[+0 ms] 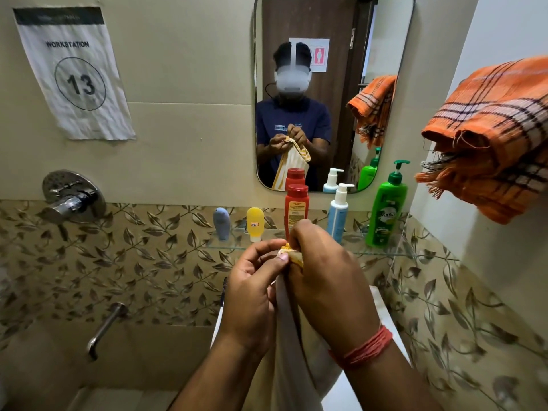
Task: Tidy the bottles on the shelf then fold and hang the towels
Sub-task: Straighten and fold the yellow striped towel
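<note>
Pinching the yellow-edged towel (292,256) at its top corner, left hand (252,289) and right hand (326,280) both clamped there; hanging limp below the grip, seeming soft, light; better taking corners apart.

A glass shelf (385,253) runs along the leaf-patterned tiles below the mirror. Five bottles stand upright on it in a row, left to right: a grey-blue tube (221,223), a yellow tube (255,223), a red bottle (296,207), a white-and-blue pump bottle (339,215) and a green pump bottle (386,209) at the right end.
</note>
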Motion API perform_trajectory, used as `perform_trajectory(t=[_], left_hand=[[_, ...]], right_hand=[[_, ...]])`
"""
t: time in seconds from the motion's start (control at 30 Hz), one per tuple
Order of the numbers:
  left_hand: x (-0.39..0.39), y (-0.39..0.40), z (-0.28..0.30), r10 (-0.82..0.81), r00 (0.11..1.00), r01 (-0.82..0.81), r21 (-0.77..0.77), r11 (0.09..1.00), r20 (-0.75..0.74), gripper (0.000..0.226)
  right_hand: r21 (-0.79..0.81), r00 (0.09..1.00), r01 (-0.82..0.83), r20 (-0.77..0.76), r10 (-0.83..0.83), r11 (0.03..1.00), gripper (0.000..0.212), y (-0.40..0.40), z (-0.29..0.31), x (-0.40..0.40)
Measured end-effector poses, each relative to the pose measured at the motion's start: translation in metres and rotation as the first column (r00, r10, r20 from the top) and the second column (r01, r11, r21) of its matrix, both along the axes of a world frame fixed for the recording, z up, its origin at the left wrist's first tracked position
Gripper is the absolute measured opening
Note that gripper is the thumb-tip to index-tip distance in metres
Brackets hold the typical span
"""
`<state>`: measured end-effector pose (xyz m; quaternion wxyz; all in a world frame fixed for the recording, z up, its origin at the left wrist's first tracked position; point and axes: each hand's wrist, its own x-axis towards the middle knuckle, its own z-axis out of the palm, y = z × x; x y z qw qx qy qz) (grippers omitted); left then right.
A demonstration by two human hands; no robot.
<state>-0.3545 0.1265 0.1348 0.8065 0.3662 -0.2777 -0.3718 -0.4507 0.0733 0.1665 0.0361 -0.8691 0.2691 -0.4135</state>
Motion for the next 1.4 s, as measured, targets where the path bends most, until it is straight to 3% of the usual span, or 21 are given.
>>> perform_trajectory(t=[0.1,0.2,0.33,0.4,0.57,0.67,0.73,0.77,0.9,1.03,1.2,1.27,1.33,1.4], left_hand=[[0.003,-0.003,-0.007,0.056,0.998,-0.058,0.052,0.997,0.028,0.017],[0.011,-0.003,-0.012,0.088,0.995,-0.091,0.072,0.993,0.054,0.022],[0.032,-0.005,-0.013,0.153,0.981,-0.159,0.044,0.986,0.118,0.022],[0.042,-0.005,-0.014,0.169,0.970,-0.176,0.030,0.984,0.174,0.021],[0.052,-0.002,-0.022,0.187,0.955,-0.197,0.020,0.980,0.228,0.020],[0.053,-0.003,-0.030,0.162,0.947,-0.175,0.021,0.984,0.276,0.017],[0.054,-0.002,-0.033,0.156,0.943,-0.171,0.028,0.985,0.293,0.014],[0.055,-0.002,-0.032,0.151,0.943,-0.166,0.026,0.986,0.297,0.013],[0.060,0.002,-0.033,0.142,0.934,-0.146,-0.011,0.989,0.327,0.044],[0.060,0.001,-0.036,0.158,0.931,-0.160,-0.021,0.987,0.328,0.019],[0.064,0.000,-0.037,0.197,0.940,-0.194,-0.040,0.980,0.279,0.047],[0.067,0.000,-0.037,0.238,0.931,-0.232,-0.055,0.971,0.276,0.038],[0.068,0.000,-0.039,0.269,0.922,-0.265,-0.055,0.963,0.278,0.016],[0.066,0.000,-0.039,0.278,0.910,-0.280,-0.041,0.959,0.308,0.016]], right_hand=[[0.025,1.000,-0.002,-0.010,0.002,1.000,0.022,0.002,-0.005,0.002],[0.175,0.992,-0.122,0.008,0.123,0.977,0.038,-0.001,-0.010,-0.005],[0.495,0.929,-0.292,-0.056,0.366,0.818,0.052,-0.002,-0.008,-0.023],[0.531,0.866,-0.312,-0.182,0.466,0.788,0.051,0.001,-0.009,-0.031],[0.422,0.721,-0.288,-0.495,0.485,0.860,0.033,0.000,-0.001,-0.044],[0.218,0.690,-0.275,-0.634,0.350,0.937,0.023,0.005,0.010,-0.050],[0.131,0.681,-0.233,-0.685,0.257,0.964,0.028,0.007,0.013,-0.054],[0.102,0.683,-0.220,-0.694,0.228,0.970,0.028,0.007,0.013,-0.056],[0.042,0.706,-0.215,-0.683,0.185,0.976,0.021,0.003,0.015,-0.061],[0.115,0.729,-0.339,-0.596,0.337,0.934,0.014,0.001,0.013,-0.061],[0.150,0.770,-0.321,-0.534,0.350,0.935,0.021,-0.006,0.006,-0.061],[0.080,0.808,-0.261,-0.527,0.263,0.962,0.026,-0.010,0.003,-0.064],[0.050,0.844,-0.219,-0.492,0.215,0.974,0.025,-0.010,0.003,-0.066],[0.067,0.863,-0.211,-0.456,0.219,0.975,0.020,-0.011,0.005,-0.064]])
